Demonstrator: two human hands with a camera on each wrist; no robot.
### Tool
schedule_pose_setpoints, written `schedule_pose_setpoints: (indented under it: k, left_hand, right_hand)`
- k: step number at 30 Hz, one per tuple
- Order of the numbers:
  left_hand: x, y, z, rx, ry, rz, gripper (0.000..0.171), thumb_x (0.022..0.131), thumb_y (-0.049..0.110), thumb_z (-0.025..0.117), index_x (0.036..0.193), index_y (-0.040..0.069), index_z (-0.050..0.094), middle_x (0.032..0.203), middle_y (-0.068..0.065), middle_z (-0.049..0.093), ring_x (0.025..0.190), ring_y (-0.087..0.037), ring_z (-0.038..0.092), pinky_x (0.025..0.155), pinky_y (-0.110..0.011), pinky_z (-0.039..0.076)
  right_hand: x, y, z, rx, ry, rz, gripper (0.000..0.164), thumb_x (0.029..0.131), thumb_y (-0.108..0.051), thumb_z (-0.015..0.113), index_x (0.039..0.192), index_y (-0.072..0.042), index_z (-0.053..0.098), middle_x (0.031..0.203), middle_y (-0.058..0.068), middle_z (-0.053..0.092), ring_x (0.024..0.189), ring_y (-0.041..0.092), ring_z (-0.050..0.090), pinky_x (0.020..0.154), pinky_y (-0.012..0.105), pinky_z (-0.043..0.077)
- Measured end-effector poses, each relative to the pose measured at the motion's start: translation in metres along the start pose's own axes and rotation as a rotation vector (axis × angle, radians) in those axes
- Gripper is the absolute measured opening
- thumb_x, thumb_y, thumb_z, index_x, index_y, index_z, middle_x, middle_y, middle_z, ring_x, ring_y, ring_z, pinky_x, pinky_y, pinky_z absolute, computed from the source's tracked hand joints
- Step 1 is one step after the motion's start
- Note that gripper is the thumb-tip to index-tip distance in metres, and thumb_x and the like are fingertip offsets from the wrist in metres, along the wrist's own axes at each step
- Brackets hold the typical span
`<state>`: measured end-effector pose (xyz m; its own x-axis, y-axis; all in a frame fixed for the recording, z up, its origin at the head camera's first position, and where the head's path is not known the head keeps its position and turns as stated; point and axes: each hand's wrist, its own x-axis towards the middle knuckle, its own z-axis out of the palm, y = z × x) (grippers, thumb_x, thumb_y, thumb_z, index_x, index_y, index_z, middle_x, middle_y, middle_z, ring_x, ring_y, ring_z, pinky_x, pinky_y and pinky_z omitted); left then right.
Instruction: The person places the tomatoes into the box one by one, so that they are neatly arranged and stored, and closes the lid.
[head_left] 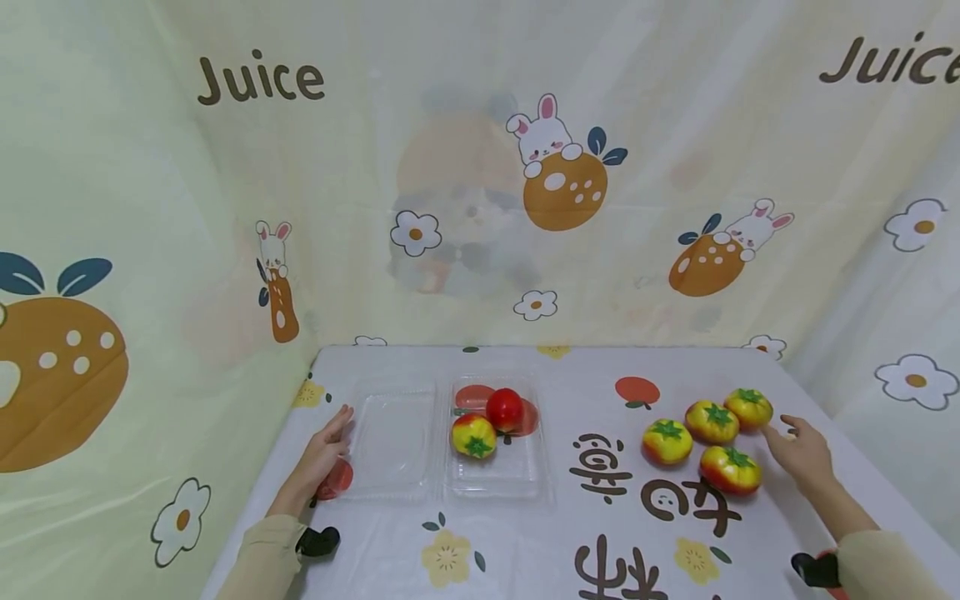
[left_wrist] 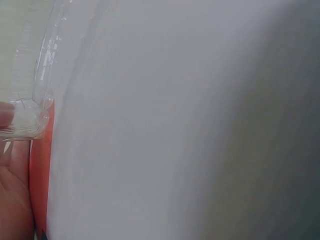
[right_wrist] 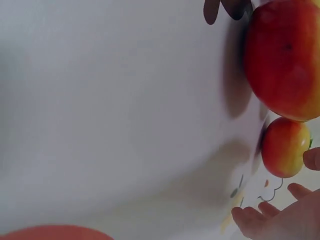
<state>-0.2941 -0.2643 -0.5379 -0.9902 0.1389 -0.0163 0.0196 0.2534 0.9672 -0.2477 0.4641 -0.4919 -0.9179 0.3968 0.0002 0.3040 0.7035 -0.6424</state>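
Note:
A clear plastic clamshell box (head_left: 495,487) lies opened flat on the table, its lid half (head_left: 393,442) to the left. My left hand (head_left: 324,450) is at the lid's left edge with fingers extended; in the left wrist view a fingertip shows through the clear corner (left_wrist: 30,117). The box's right half holds one yellow-and-red toy fruit with a green leafy cap (head_left: 474,437) and one red round fruit (head_left: 505,410). My right hand (head_left: 802,450) is beside the rightmost of several similar capped fruits (head_left: 748,409), its fingers spread and holding nothing. Whether the thumb touches the fruit, I cannot tell.
The table wears a white printed cloth (head_left: 450,550) with flowers, fruit and dark lettering. Patterned curtains (head_left: 465,167) hang behind and at both sides. The capped fruits sit close together at the right, the nearest one (head_left: 730,470) slightly apart.

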Motion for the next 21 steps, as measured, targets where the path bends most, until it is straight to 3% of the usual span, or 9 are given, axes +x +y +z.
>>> schedule_pose_setpoints:
  k: [2,6,10,14,16,19,21]
  left_hand:
    - [0.000,0.000,-0.001,0.007,0.003,-0.003,0.060,0.096,-0.008,0.038,0.154,-0.003,0.024,0.165,-0.014,0.007,0.148,-0.033,0.019,0.113,-0.043,0.027]
    - [0.001,-0.002,-0.001,-0.005,0.010,0.000,0.061,0.095,-0.008,0.039,0.154,-0.003,0.024,0.165,-0.013,0.008,0.147,-0.033,0.022,0.100,-0.021,0.038]
    - [0.002,-0.003,-0.001,-0.028,0.012,0.012,0.061,0.094,-0.010,0.039,0.153,-0.004,0.024,0.164,-0.015,0.009,0.146,-0.035,0.022,0.088,-0.010,0.037]
    - [0.002,-0.002,-0.001,-0.012,0.010,0.006,0.061,0.095,-0.008,0.039,0.153,-0.003,0.024,0.164,-0.014,0.008,0.147,-0.034,0.022,0.097,-0.018,0.038]
    - [0.001,-0.002,-0.001,-0.003,0.011,0.004,0.060,0.096,-0.008,0.039,0.154,-0.003,0.025,0.164,-0.014,0.009,0.147,-0.034,0.022,0.103,-0.028,0.038]
    - [-0.001,0.001,0.000,-0.007,0.006,-0.001,0.060,0.095,-0.009,0.039,0.153,-0.004,0.024,0.164,-0.015,0.008,0.147,-0.034,0.021,0.109,-0.041,0.034]
    - [0.000,0.000,0.000,-0.015,0.009,0.001,0.061,0.094,-0.010,0.039,0.153,-0.004,0.025,0.164,-0.015,0.008,0.146,-0.034,0.022,0.106,-0.035,0.038]
  right_hand:
    - [0.001,0.002,0.002,0.032,-0.015,0.022,0.063,0.101,-0.027,0.038,0.141,0.019,0.026,0.135,0.047,0.029,0.123,0.060,0.033,0.102,0.064,0.031]
    - [0.003,0.005,0.005,0.058,-0.002,0.038,0.060,0.100,-0.024,0.039,0.141,0.018,0.028,0.132,0.048,0.032,0.121,0.059,0.036,0.098,0.061,0.036]
    - [0.004,0.004,0.007,0.083,0.022,0.037,0.058,0.100,-0.024,0.040,0.140,0.017,0.033,0.132,0.047,0.037,0.119,0.055,0.042,0.083,0.045,0.045]
    - [0.004,-0.001,0.009,0.128,0.038,0.047,0.059,0.101,-0.028,0.041,0.141,0.016,0.036,0.133,0.044,0.041,0.110,0.046,0.051,0.067,0.024,0.041]
    - [0.005,-0.003,0.010,0.151,0.038,0.055,0.061,0.101,-0.031,0.040,0.141,0.015,0.035,0.130,0.043,0.042,0.094,0.036,0.059,0.062,0.021,0.042]
    - [0.009,-0.004,0.010,0.178,0.030,0.088,0.067,0.101,-0.035,0.038,0.143,0.016,0.030,0.129,0.044,0.042,0.071,0.018,0.059,0.057,0.022,0.045]
    - [0.014,-0.003,0.008,0.201,0.014,0.119,0.073,0.100,-0.038,0.038,0.145,0.017,0.024,0.132,0.045,0.038,0.065,0.015,0.059,0.055,0.024,0.048]
